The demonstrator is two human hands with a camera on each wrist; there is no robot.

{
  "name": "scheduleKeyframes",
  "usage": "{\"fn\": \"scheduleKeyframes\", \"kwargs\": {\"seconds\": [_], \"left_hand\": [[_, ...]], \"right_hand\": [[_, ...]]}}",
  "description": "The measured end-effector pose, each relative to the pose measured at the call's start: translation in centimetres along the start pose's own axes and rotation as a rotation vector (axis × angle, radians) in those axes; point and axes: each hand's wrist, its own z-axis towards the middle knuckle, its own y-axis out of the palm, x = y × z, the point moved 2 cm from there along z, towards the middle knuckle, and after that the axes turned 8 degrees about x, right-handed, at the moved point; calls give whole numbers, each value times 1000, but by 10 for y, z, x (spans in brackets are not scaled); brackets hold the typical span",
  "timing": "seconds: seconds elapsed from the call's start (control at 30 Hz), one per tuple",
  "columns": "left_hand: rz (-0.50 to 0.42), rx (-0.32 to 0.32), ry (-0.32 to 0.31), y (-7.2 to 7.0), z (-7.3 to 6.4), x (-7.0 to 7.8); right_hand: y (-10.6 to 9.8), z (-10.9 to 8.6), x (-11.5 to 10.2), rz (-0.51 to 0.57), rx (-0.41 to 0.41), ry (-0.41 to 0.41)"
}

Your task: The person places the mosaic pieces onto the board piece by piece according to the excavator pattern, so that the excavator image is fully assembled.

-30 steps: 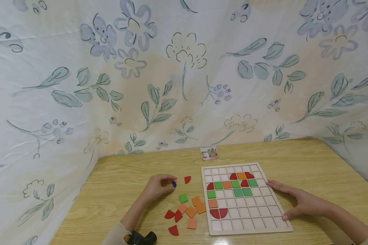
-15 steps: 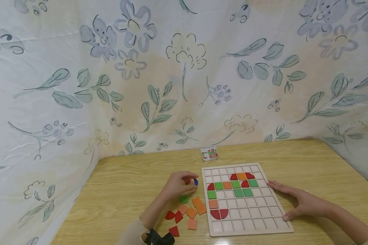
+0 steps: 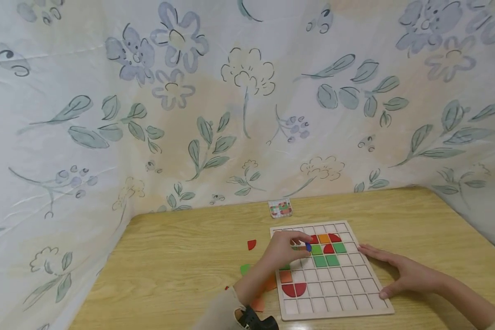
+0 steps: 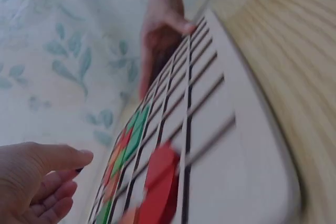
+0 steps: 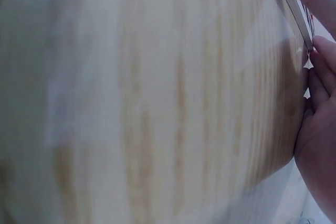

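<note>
My left hand [image 3: 286, 250] is over the upper left part of a wooden grid board [image 3: 354, 293], pinching a small blue piece [image 3: 308, 247] between thumb and fingers. In the left wrist view, the left hand [image 4: 39, 182] hovers beside the board's coloured pieces, and only a dark sliver of the held piece shows. Red, orange and green tiles lie in the grid, among them two red quarter-circles [image 3: 294, 290] and green squares [image 3: 332, 260]. At the board's right edge rests my right hand [image 3: 408, 272], fingers extended and thumb apart, touching the rim.
Left of the board lie a red quarter-circle [image 3: 251, 244], a green square [image 3: 245, 269] and orange tiles [image 3: 257, 304], partly hidden by the left forearm. A small pattern card [image 3: 280, 208] lies behind the board. Flowered cloth [image 3: 247, 114] hangs around the wooden table [image 3: 169, 266].
My left hand has moved right with the blue piece, from the table past the loose red quarter-circle to over the board. The right hand stays at the board's edge.
</note>
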Motion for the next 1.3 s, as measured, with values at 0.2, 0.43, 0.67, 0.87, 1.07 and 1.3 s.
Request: {"fn": "scheduleKeyframes", "kwargs": {"seconds": [0.2,0.43,0.67,0.87,1.07,1.3], "left_hand": [[57,-8,-5,26,9,11],[106,5,-19,45,17,23],[121,15,2,66,24,28],[210,49,21,79,32,33],[271,51,8,91,41,40],[328,55,-34,98,46,44]], "right_hand": [[0,0,1,-29,-7,-14],[0,-3,3,-8,-18,10],[0,-1,3,20,-2,-46],[-1,1,0,8,2,-48],[-1,1,1,16,-1,-64],[-2,1,2,17,-8,-78]]}}
